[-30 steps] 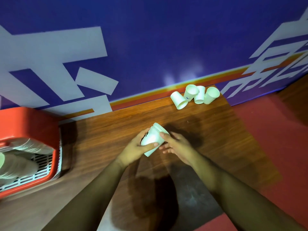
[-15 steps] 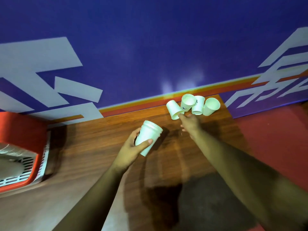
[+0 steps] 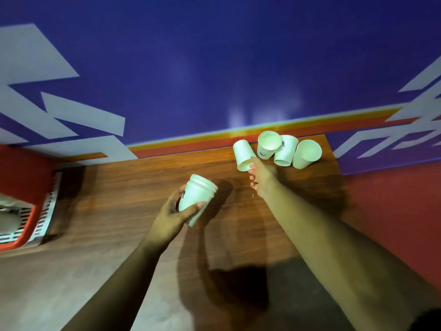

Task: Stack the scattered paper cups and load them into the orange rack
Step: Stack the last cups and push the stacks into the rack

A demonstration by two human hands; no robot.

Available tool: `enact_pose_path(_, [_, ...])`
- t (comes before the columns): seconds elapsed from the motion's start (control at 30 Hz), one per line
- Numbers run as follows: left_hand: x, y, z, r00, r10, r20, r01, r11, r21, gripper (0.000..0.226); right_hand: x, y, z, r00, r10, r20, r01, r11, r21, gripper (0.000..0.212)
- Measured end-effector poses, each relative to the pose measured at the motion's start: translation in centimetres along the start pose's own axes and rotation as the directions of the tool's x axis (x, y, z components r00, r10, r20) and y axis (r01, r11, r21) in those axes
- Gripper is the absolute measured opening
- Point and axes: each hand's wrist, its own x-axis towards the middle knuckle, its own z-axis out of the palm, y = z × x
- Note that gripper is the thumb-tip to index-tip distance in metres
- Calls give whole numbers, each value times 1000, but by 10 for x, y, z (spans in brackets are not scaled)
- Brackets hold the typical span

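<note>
My left hand (image 3: 173,211) grips a stack of white paper cups (image 3: 198,197), tilted with its rims up and to the right, above the wooden table (image 3: 119,192). Several loose white cups lie at the table's far edge by the wall. My right hand (image 3: 261,174) reaches to the leftmost lying cup (image 3: 243,155), with its fingertips at that cup's mouth. Beside it are a cup with its mouth toward me (image 3: 269,144), another cup (image 3: 285,151) and the rightmost cup (image 3: 306,154). The orange rack (image 3: 28,235) shows partly at the left edge, with stacked cups inside.
A blue wall with white shapes and an orange stripe (image 3: 214,137) rises right behind the table. The table's right edge drops to a red floor (image 3: 393,211). My forearms cast dark shadows on the near tabletop.
My right hand left the stack and reached out to the loose cups at the far edge. My left hand keeps the stack, now held alone. The view shifted right, so less of the rack shows.
</note>
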Motion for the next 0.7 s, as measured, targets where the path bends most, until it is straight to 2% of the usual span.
enact_pose_path(0.1, [2, 1, 3, 999, 1, -40, -1, 1000, 8, 55, 5, -7, 3, 1000, 26, 1, -26, 995, 100, 37])
enact_pose_path(0.23, [10, 1, 7, 999, 15, -48, -15, 1000, 9, 51, 7, -10, 8, 1000, 31, 5, -31, 980, 198, 28])
enact_pose_path(0.33, [12, 4, 10, 995, 17, -98, -16, 1000, 13, 49, -11, -2, 5, 996, -62, 71, 51, 988, 148, 28])
enact_pose_path(0.4, [15, 3, 9, 995, 29, -97, -27, 1000, 15, 54, -33, 1, -6, 978, -185, 97, 183, 983, 28, 19])
enact_pose_path(0.47, [20, 0, 4, 997, 54, -62, -50, 996, 73, 61, -53, 1, -23, 923, -354, 154, 373, 919, -126, 7])
enact_pose_path(0.57, [25, 2, 0, 994, 108, 14, -108, 964, 244, 72, -70, -5, -48, 798, -533, 282, 600, 748, -285, 6])
enact_pose_path(0.63, [28, 7, 0, 985, 154, 76, -171, 921, 350, 77, -74, -11, -60, 704, -587, 400, 704, 650, -286, 16])
enact_pose_path(0.7, [30, 13, 5, 970, 188, 157, -238, 872, 428, 79, -80, -18, -67, 635, -552, 541, 758, 582, -295, 15])
